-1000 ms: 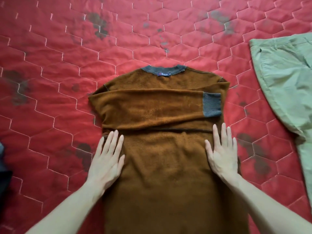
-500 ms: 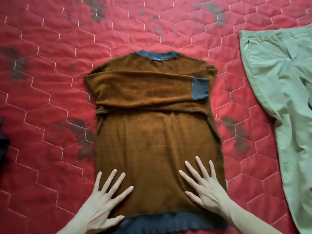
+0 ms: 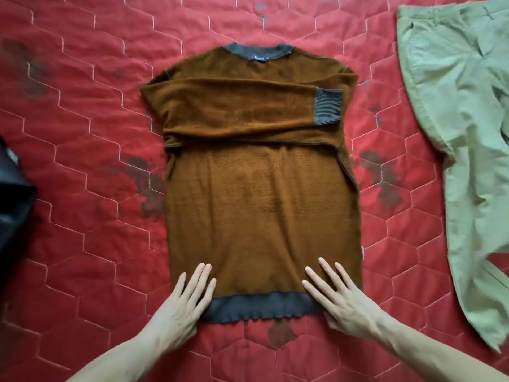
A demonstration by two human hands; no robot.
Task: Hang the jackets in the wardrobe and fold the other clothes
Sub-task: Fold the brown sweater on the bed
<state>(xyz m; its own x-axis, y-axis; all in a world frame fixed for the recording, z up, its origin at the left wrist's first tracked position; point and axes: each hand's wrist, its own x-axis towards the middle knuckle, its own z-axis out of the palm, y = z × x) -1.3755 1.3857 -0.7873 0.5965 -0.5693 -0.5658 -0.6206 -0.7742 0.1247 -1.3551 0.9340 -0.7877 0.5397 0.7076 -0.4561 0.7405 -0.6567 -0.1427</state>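
A brown sweater (image 3: 259,205) with a grey collar, cuffs and hem lies flat on the red quilted bedspread (image 3: 82,133), collar away from me. Its sleeves are folded across the chest, one grey cuff showing at the right. My left hand (image 3: 184,304) rests flat with straight fingers on the sweater's lower left corner, by the grey hem. At the lower right corner my right hand (image 3: 341,299) lies flat with spread fingers on the fabric.
Pale green trousers (image 3: 462,133) lie spread along the right side of the bedspread. A dark garment (image 3: 13,199) sits at the left edge, mostly out of view.
Both hands slid down the sweater from below the folded sleeves to the grey hem, smoothing the body. The view shifted so the whole sweater shows.
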